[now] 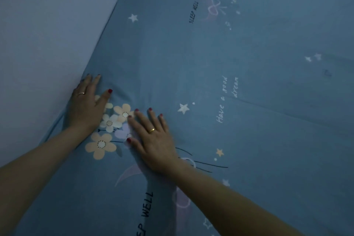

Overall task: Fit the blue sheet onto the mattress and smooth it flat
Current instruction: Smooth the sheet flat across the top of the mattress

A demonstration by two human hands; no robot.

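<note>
Both hands flat on blue sheet (pixel 249 53) beside wall (pixel 47 25)

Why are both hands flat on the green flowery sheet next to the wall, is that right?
Not quite: the head view shows a blue cotton sheet with flower and star prints, not green. The left hand and right hand do lie flat on it beside the pale wall.

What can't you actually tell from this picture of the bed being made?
- Mattress: hidden in the head view under the blue sheet.
- Sheet's edge by the wall: hidden under the left hand; tucked or not, unclear.
- Print beneath the right hand: covered.
- Lower "SLEEP WELL" print: cut off by the bottom edge.
</note>
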